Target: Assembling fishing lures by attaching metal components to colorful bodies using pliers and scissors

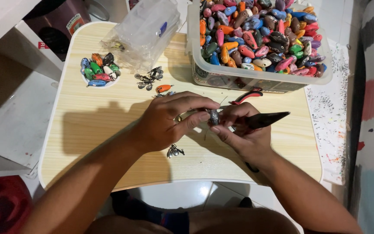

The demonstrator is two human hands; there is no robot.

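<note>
My left hand (169,121) and my right hand (241,130) meet over the middle of a small light wooden table (96,125). Both pinch a small dark grey lure body (214,117) between their fingertips. My right hand also holds dark pliers (267,119), whose tip points to the right. A small metal hook piece (174,151) lies on the table just below my left wrist.
A clear plastic tub (256,80) full of colourful lure bodies stands at the back right. A small white dish (98,71) with several lure bodies sits at back left, beside a clear plastic bag (146,32). Loose hooks (149,79), an orange lure (164,88) and red-handled pliers (245,96) lie nearby.
</note>
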